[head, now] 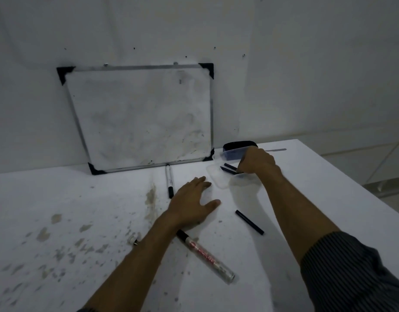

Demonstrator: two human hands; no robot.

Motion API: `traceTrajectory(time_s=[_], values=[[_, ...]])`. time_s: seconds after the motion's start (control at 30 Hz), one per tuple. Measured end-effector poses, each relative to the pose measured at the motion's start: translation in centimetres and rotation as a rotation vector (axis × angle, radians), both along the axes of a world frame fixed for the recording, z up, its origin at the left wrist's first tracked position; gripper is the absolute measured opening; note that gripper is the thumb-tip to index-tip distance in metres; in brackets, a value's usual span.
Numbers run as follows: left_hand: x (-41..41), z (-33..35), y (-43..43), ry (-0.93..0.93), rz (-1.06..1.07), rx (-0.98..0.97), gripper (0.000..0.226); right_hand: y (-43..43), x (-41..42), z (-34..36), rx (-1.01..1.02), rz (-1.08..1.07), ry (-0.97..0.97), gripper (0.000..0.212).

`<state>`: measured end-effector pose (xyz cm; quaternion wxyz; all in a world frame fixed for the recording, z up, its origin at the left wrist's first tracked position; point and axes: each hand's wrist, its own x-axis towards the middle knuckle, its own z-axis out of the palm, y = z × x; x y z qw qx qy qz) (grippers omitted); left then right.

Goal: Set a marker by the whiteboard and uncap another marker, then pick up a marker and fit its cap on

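Observation:
My right hand (pixel 258 161) is curled over a clear plastic box (pixel 221 179) and grips dark markers (pixel 229 168) whose ends stick out to the left of the fist. The box's clear lid (pixel 233 153) stands tilted behind the hand. My left hand (pixel 194 199) lies flat on the white table (pixel 81 199) with fingers spread, just left of the box. A white marker with a black cap (pixel 169 180) lies beside its fingertips. A clear-barrelled marker with red print (pixel 207 257) lies under my left forearm. A black marker (pixel 250 222) lies between my arms.
A small whiteboard (pixel 140 118) with black corners leans against the wall at the back of the table. A black eraser (pixel 240 145) sits behind the lid. A small white cap (pixel 133 240) lies left of my forearm. The table's right edge runs diagonally past my right arm.

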<state>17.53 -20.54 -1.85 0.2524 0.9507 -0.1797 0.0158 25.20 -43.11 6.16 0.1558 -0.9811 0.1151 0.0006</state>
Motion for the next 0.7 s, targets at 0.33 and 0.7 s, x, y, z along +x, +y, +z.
traceTrajectory(time_s=[0.33, 0.7], values=[[-0.5, 2.0, 0.3, 0.180, 0.002, -0.114, 0.068, 2.3, -10.1, 2.8, 0.334, 0.149, -0.253, 0.026], [-10.3, 6.2, 4.1, 0.030, -0.131, -0.409, 0.032, 6.3, -27.7, -4.5, 0.333, 0.300, -0.085, 0.055]])
